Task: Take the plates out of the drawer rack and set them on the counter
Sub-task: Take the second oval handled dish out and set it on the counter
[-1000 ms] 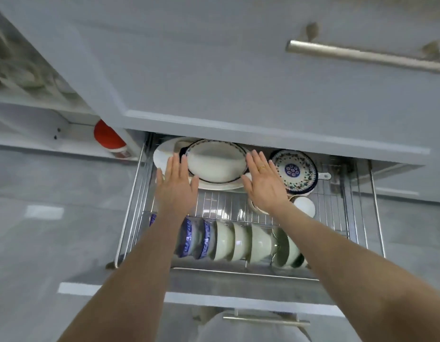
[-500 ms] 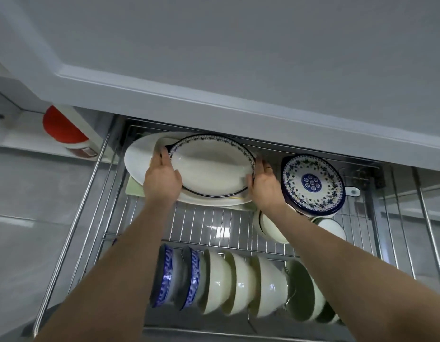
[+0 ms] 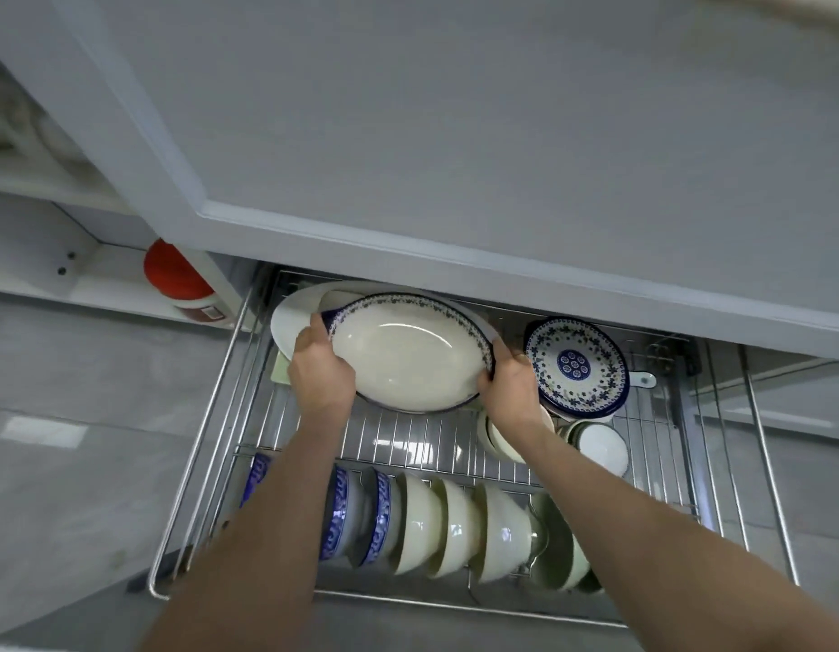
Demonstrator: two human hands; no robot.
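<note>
An oval cream dish with a blue patterned rim (image 3: 410,352) is tilted up off the stack at the back of the pulled-out wire drawer rack (image 3: 427,444). My left hand (image 3: 321,371) grips its left end and my right hand (image 3: 511,388) grips its right end. A large white oval plate (image 3: 290,317) lies under it. A round blue-flowered plate (image 3: 575,364) sits to the right. The grey counter (image 3: 455,134) overhangs the rack's back.
A row of bowls stands on edge along the rack's front: blue-patterned ones (image 3: 356,520) at left, cream ones (image 3: 460,524) in the middle. Small white cups (image 3: 601,447) sit at the right. A red-lidded jar (image 3: 180,275) stands on a shelf at the left.
Both hands went from flat beside the oval dish to gripping its ends. The dish has since tipped up toward me, off the white plate.
</note>
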